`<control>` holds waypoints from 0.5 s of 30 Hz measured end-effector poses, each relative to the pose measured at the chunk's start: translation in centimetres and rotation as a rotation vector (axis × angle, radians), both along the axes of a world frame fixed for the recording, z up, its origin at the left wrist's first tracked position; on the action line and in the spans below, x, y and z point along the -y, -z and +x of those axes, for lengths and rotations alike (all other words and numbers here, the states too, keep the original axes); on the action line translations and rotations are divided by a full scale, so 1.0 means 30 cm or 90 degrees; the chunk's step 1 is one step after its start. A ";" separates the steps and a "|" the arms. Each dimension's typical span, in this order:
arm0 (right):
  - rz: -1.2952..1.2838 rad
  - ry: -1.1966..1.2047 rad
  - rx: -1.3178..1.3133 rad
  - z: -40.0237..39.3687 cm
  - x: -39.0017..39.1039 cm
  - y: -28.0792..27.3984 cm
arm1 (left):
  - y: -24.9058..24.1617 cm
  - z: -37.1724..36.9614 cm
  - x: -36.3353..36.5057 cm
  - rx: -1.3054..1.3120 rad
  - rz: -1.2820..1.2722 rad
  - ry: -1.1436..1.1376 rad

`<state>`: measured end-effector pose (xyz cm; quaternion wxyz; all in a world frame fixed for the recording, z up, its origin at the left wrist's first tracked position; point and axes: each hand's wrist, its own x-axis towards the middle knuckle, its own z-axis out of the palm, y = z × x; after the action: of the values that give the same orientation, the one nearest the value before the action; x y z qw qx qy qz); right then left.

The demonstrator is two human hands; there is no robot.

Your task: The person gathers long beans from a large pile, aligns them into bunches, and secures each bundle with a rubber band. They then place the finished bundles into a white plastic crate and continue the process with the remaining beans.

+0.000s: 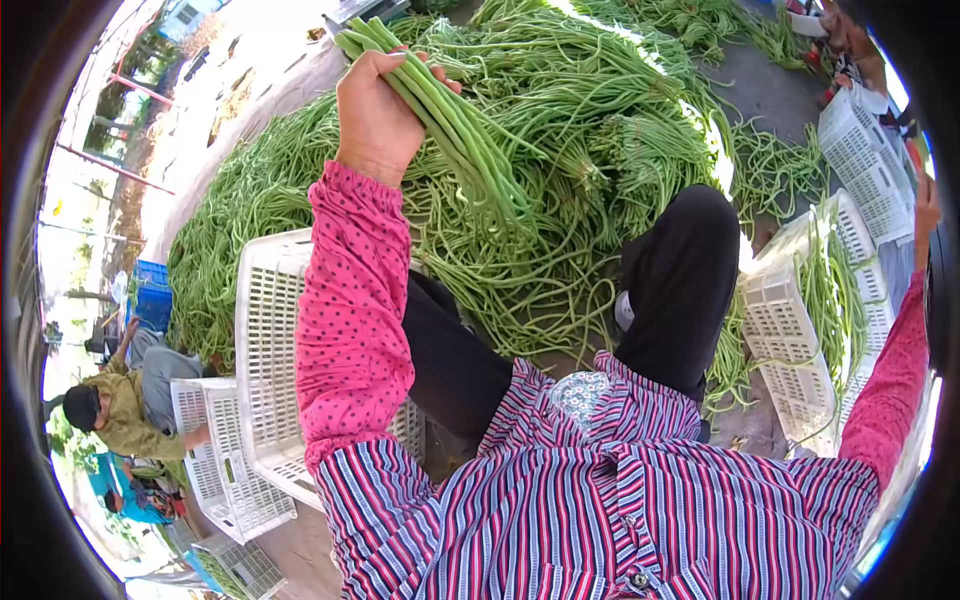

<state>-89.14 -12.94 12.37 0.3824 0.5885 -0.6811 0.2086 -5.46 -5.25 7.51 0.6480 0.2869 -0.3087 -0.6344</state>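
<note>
My left hand [385,110], raised over the heap, is closed around a bunch of long green beans [455,140]. Their cut-looking ends stick up past my fingers, and the thin tails hang down to the right. My right hand [927,210] is out at the far right edge, small and distorted. Its fingers look closed near something small and reddish, which I cannot make out. A big heap of long beans [540,270] spreads in front of and between my knees. Some bundled beans [650,155] lie on top of it.
A white plastic crate [275,270] stands by my left leg. On my right, another white crate [790,330] has long beans draped in it, with a further crate [865,165] behind. Other people sit at the left, one near a white crate [215,450], and a blue crate [152,295] stands beyond.
</note>
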 end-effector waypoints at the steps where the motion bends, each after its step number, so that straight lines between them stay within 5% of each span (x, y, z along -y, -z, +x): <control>1: 0.112 0.020 0.026 0.025 -0.052 0.064 | 0.000 -0.001 0.005 -0.022 -0.029 0.038; 4: 0.204 -0.078 0.050 0.035 -0.058 0.272 | -0.042 -0.063 -0.003 0.016 -0.055 0.046; 9: 0.272 -0.499 0.525 1.097 -0.134 0.201 | -0.103 -0.151 -0.017 0.150 -0.075 0.036; 15: 0.356 -0.875 0.641 1.846 -0.319 0.154 | -0.223 -0.247 -0.064 0.290 -0.205 0.011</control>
<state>-33.76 -3.37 7.75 -0.3280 0.7771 -0.2916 0.4512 -12.86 -3.33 14.20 0.5933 0.3130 -0.5459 -0.5020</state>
